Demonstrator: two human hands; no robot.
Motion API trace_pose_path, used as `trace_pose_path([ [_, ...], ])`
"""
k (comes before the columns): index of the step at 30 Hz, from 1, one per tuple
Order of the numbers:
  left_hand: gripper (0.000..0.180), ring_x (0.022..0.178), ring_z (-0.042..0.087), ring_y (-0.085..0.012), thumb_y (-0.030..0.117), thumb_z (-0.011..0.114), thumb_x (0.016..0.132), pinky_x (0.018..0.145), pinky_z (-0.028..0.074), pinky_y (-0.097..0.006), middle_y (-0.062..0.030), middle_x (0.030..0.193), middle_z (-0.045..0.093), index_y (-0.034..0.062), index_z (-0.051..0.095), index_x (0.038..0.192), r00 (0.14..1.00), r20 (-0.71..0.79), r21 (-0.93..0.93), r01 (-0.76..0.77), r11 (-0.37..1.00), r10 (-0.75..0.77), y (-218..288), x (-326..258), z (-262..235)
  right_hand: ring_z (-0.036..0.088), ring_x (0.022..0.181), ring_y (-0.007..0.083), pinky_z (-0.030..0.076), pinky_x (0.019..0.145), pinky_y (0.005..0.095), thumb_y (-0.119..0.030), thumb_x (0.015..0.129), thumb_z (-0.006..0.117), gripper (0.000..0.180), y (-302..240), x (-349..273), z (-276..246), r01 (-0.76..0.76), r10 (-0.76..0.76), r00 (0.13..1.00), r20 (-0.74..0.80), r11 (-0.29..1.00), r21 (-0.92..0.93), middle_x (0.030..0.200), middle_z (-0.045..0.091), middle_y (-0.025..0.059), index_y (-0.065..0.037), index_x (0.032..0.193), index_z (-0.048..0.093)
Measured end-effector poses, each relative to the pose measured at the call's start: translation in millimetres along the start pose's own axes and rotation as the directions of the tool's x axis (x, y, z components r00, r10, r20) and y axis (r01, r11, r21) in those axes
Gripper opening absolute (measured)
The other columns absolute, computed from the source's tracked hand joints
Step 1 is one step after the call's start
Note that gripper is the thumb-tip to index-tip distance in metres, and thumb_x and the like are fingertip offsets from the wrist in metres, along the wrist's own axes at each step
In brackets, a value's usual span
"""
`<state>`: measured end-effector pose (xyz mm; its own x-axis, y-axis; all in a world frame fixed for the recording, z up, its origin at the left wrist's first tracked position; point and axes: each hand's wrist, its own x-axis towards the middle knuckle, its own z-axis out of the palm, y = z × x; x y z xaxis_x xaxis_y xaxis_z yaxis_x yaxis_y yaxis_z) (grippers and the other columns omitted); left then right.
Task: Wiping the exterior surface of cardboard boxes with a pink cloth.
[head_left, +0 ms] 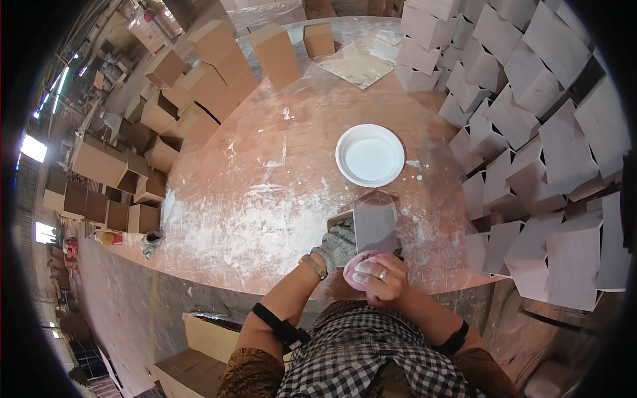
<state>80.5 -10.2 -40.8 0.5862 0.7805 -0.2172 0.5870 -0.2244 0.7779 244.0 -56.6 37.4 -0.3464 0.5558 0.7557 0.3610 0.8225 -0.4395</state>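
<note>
Fingers first: my right hand [383, 277] has its fingers curled together around a pink sponge [358, 268], clamped on it, a ring showing on one finger. My left hand [337, 247], in a grey knit glove, grips the near-left side of a small open box [371, 225]; its fingers are wrapped on the wall, though I cannot tell how far they reach inside.

The box sits at the near edge of the table [265, 172], just right of its middle. It lies directly ahead of the sponge, touching or nearly touching it, with its grey face turned up toward me and its long axis running away from me toward the table's far edge. The left hand is already on it; the right is the nearer of the two to its near face.

Beyond the box, toward the table's centre-right, stands a white bowl [369, 156] of white liquid. White smears cover the near-left part of the tabletop. Folded boxes [531, 132] are stacked along the right edge, and brown cartons [212, 73] along the far-left edge.
</note>
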Motion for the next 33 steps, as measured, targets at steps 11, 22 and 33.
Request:
trace_pose_path([
  [11, 0.024, 0.105, 0.05, -0.0141, 0.022, 0.044, 0.093, 0.09, 0.043, -0.027, -0.0041, 0.106, 0.054, 0.0114, 0.051, 0.113, 1.0, 0.008, 0.057, 0.019, 0.998, -0.019, 0, 2, -3, 0.063, 0.073, 0.0222, 0.051, 0.064, 0.032, 0.001, 0.061, 0.057, 0.02, 30, 35, 18, 0.006, -0.008, 0.999, -0.041, 0.999, -0.05, 0.081, 0.066, 0.0055, -0.011, 0.074, 0.067],
  [22, 0.032, 0.108, 0.049, -0.0189, 0.022, 0.041, 0.094, 0.098, 0.037, -0.031, -0.0088, 0.117, 0.053, 0.0074, 0.047, 0.122, 0.998, -0.062, -0.433, -0.035, 0.901, 0.009, -19, 11, 12, 0.063, 0.074, 0.025, 0.051, 0.066, 0.0366, 0.001, 0.062, 0.057, 0.02, 81, 40, 25, -0.108, 0.105, 0.994, -0.026, 0.98, -0.168, 0.082, 0.066, 0.0069, -0.009, 0.076, 0.066],
  [33, 0.042, 0.111, 0.052, -0.0224, 0.035, 0.047, 0.085, 0.091, 0.043, -0.033, -0.0101, 0.118, 0.057, 0.0136, 0.054, 0.12, 0.979, 0.142, -0.018, 0.15, 0.989, -0.146, -1, 8, 0, 0.062, 0.076, 0.0243, 0.051, 0.064, 0.0356, -0.004, 0.057, 0.06, 0.022, 9, -33, -20, -0.066, 0.065, 0.998, -0.016, 0.987, -0.149, 0.081, 0.064, 0.0052, -0.01, 0.077, 0.066],
])
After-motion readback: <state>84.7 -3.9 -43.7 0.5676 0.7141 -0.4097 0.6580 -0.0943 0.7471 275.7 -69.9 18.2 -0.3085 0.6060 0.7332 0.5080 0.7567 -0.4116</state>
